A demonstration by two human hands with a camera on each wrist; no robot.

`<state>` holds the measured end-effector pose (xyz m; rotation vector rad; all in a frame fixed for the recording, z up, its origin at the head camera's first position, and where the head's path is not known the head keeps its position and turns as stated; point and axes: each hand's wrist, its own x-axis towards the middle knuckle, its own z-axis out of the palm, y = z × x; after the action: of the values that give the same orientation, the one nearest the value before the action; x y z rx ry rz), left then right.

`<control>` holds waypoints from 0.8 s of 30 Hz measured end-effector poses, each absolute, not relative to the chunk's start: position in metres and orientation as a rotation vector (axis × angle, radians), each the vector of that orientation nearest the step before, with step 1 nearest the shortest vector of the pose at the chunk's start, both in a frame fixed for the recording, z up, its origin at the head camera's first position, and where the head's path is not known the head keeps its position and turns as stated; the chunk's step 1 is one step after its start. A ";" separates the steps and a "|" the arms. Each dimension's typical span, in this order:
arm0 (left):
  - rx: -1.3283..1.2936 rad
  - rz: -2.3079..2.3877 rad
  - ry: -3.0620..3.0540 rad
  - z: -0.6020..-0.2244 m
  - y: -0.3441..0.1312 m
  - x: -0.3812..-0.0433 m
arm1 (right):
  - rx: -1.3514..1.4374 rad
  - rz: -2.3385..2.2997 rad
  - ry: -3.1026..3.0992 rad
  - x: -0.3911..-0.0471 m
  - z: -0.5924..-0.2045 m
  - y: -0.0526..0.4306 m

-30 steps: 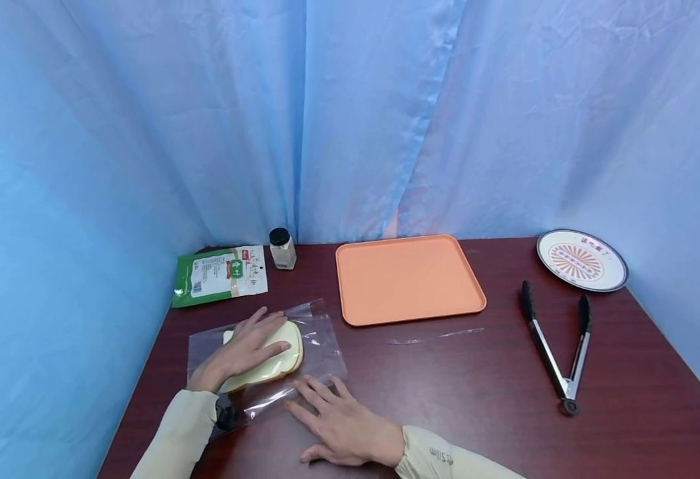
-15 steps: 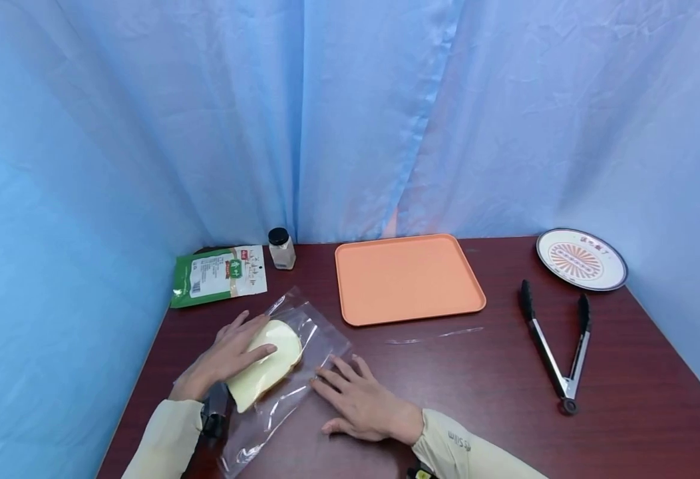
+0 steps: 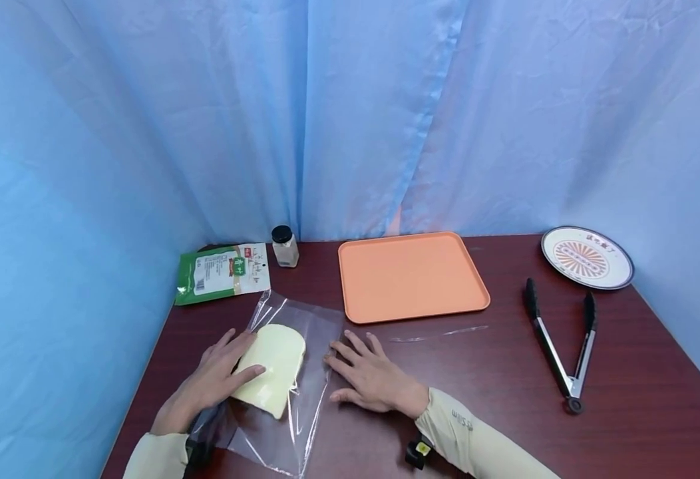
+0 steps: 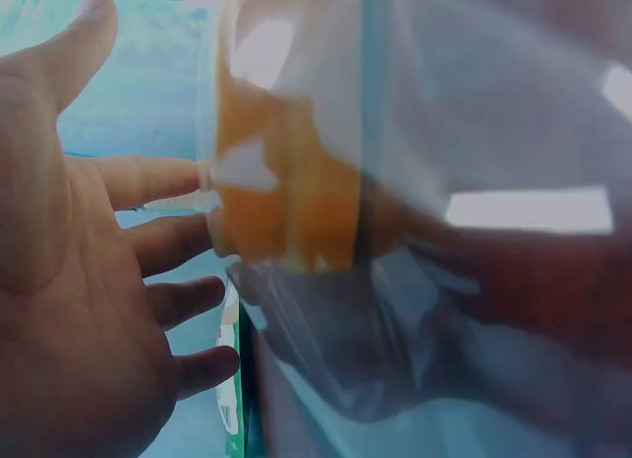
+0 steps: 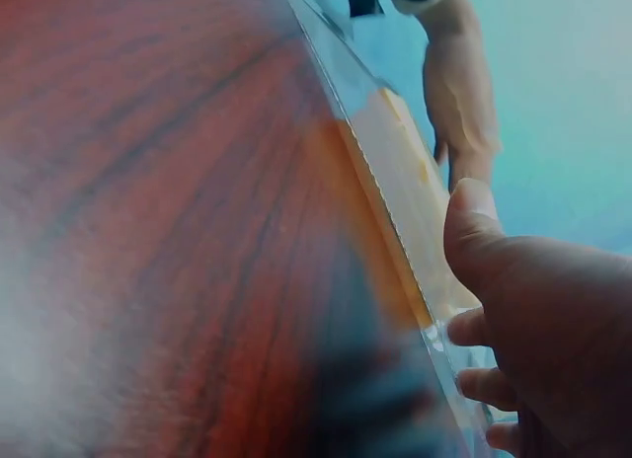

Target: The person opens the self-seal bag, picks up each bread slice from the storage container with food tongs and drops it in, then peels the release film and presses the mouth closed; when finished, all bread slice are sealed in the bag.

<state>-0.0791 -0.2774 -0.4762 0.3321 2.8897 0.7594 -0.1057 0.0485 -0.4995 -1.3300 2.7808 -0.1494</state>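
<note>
A slice of bread [image 3: 277, 366] lies inside a clear plastic bag [image 3: 320, 322] at the front left of the table. My left hand [image 3: 209, 382] rests along the left side of the slice, fingers extended and thumb over its face. In the left wrist view, the fingertips [image 4: 209, 231] meet the film beside the brown crust [image 4: 296, 221]. On the other side, my right hand [image 3: 374, 376] has its fingers spread, tips right at the bag's right edge. The right wrist view shows that hand [image 5: 553, 320] beside the bagged bread [image 5: 415, 182], thumb straight.
An orange tray [image 3: 410, 279] lies at the back middle. A green-and-white packet [image 3: 224, 273] and a black-capped jar [image 3: 285, 247] stand back left. Tongs [image 3: 556, 352] lie spread at right, below a white plate [image 3: 587, 257]. A thin clear strip [image 3: 436, 334] lies before the tray.
The bag and bread have turned so the slice now points more toward the back. My left hand has drawn toward the front left; the right hand has moved right and away from me.
</note>
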 end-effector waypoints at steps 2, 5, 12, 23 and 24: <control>0.326 0.739 2.898 -0.478 -0.277 -0.074 | -1.328 -0.151 2.782 -0.109 -0.499 0.048; 0.320 0.730 2.912 -0.481 -0.275 -0.067 | -1.306 -0.160 2.777 -0.115 -0.497 0.046; 0.292 0.727 2.982 -0.484 -0.271 -0.049 | -1.284 -0.175 2.803 -0.128 -0.497 0.038; 0.134 0.804 3.091 -0.483 -0.270 -0.050 | -1.234 -0.289 2.864 -0.134 -0.490 0.035; 0.060 0.822 3.085 -0.481 -0.271 -0.053 | -1.219 -0.348 2.893 -0.133 -0.489 0.035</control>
<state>-0.0533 -0.2714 -0.4808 0.0603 3.0853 0.8223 -0.1332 0.0353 -0.4890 -1.2188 2.8934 -0.3476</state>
